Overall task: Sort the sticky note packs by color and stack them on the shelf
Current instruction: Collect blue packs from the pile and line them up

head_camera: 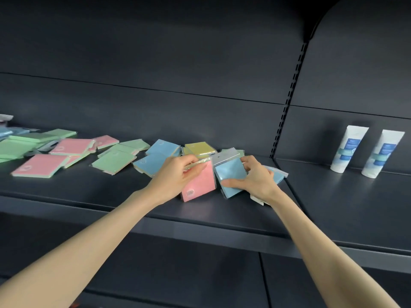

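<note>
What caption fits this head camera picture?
Left hand holds a pink pack, right hand a blue pack, at the shelf.

The left hand grips a pink pack (tilted), the right hand a blue pack, on the shelf.

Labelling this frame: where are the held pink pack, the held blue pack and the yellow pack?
held pink pack (198, 185), head view, front face.
held blue pack (229, 172), head view, front face.
yellow pack (201, 149), head view, top face.

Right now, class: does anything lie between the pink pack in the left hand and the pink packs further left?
Yes. Blue packs and a green pack lie flat on the shelf between the held pink pack and the pink packs.
</note>
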Action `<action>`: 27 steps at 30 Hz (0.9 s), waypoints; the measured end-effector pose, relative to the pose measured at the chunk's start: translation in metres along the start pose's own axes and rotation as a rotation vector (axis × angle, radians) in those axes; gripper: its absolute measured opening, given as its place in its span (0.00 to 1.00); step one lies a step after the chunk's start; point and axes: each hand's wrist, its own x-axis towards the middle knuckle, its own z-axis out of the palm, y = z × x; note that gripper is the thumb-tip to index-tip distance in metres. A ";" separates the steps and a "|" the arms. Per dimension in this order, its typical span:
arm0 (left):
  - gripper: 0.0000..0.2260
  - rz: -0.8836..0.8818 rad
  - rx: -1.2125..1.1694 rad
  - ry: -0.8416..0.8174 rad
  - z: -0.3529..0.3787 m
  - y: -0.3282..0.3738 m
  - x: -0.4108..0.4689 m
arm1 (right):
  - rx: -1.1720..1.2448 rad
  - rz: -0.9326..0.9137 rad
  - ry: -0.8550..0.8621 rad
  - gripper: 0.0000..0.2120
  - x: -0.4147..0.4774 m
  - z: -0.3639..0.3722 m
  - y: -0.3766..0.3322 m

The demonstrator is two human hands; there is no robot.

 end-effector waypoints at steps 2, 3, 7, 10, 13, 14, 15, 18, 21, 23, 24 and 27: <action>0.06 -0.037 0.008 0.023 -0.003 0.000 0.002 | 0.127 -0.016 -0.018 0.35 -0.001 0.001 -0.003; 0.03 -0.056 0.007 0.029 -0.004 0.000 0.002 | 0.202 -0.040 -0.025 0.32 -0.002 0.001 -0.006; 0.06 -0.104 -0.070 0.089 -0.013 0.000 -0.003 | 0.356 -0.113 -0.029 0.29 -0.002 0.002 -0.017; 0.06 -0.130 -0.141 0.148 -0.024 -0.004 -0.009 | 0.413 -0.143 -0.035 0.27 0.001 0.003 -0.027; 0.06 -0.131 -0.185 0.188 -0.039 -0.012 -0.013 | 0.419 -0.182 -0.037 0.26 0.003 0.004 -0.040; 0.06 -0.135 -0.202 0.202 -0.044 -0.016 -0.013 | 0.423 -0.191 -0.038 0.25 0.003 0.006 -0.044; 0.07 -0.143 -0.220 0.214 -0.049 -0.021 -0.013 | 0.428 -0.200 -0.039 0.24 0.004 0.008 -0.048; 0.07 -0.163 -0.263 0.222 -0.066 -0.032 -0.013 | 0.459 -0.217 -0.053 0.19 0.008 0.021 -0.064; 0.09 -0.177 -0.278 0.207 -0.089 -0.046 -0.015 | 0.465 -0.227 -0.052 0.16 0.014 0.040 -0.087; 0.13 -0.187 -0.273 0.184 -0.109 -0.061 -0.018 | 0.469 -0.215 -0.033 0.15 0.021 0.056 -0.103; 0.15 -0.184 -0.268 0.170 -0.121 -0.070 -0.021 | 0.474 -0.205 -0.020 0.15 0.024 0.066 -0.113; 0.17 -0.168 -0.260 0.152 -0.162 -0.098 -0.028 | 0.515 -0.178 0.003 0.13 0.034 0.101 -0.146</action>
